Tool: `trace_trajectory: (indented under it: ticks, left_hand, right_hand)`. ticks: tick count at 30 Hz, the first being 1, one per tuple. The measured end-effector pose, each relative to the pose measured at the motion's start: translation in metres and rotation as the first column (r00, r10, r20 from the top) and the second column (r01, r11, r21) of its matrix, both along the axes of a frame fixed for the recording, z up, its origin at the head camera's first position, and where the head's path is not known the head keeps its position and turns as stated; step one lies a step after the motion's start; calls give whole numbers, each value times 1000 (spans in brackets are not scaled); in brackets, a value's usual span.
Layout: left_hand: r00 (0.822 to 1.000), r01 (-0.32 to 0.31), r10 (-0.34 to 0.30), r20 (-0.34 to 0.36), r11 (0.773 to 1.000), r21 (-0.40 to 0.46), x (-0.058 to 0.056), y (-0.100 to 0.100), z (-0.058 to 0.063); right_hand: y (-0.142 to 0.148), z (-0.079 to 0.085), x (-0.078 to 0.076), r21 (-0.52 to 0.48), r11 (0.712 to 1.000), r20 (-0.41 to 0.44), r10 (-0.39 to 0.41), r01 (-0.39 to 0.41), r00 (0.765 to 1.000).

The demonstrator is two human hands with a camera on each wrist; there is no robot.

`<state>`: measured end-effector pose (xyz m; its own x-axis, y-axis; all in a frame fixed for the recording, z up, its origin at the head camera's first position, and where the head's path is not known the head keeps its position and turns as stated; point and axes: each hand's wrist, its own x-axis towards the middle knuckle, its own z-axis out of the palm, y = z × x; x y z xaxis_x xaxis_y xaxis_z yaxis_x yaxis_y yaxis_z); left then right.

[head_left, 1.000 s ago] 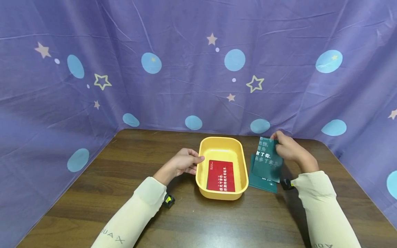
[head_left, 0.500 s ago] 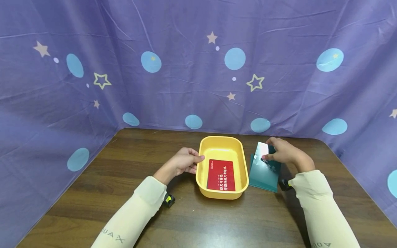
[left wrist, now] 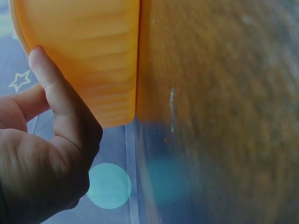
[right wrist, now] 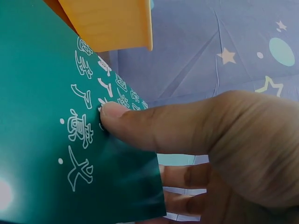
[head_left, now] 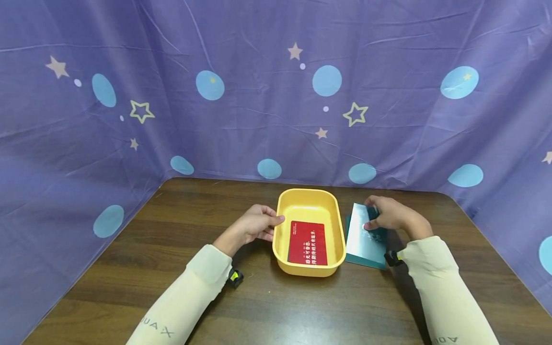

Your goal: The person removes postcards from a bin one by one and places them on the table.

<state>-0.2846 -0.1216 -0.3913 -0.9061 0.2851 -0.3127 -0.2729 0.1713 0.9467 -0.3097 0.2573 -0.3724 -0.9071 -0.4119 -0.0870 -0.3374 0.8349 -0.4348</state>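
Yellow tray (head_left: 309, 271) at your 12, red card (head_left: 307, 243) inside. Your left hand (head_left: 256, 224) pinches its 9 o'clock rim. Just off its 3, teal card (head_left: 360, 239) over more teal; your right hand (head_left: 391, 214) pinches its 1 o'clock edge. Probably lifting or laying it, can't tell; next needs firm thumb, steady tray.

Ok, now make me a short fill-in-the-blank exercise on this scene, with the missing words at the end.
1. In the head view, the left hand holds a tray coloured ____.
2. Inside the tray, the uppermost card is coloured ____.
3. The right hand pinches a teal card between its fingers and its ____.
4. Behind the table, the five-pointed shapes printed on the curtain are ____.

Missing words: yellow; red; thumb; stars.
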Motion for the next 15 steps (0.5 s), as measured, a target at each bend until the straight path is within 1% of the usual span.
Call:
trace_trajectory:
  ticks: [5,9,15]
  left_hand:
    - [1000,2,-2,2,1000,6,1,0,2]
    - [1000,1,-1,0,1000,7,2,0,2]
    - [1000,-5,4,4,1000,5,2,1,2]
  right_hand:
    - [-2,-2,-1,20,1000,-2,22,-22,1000]
    - [-4,-6,-4,34,999,29,29,-30,999]
    - [-7,-11,-5,7,1000,81,11,-11,997]
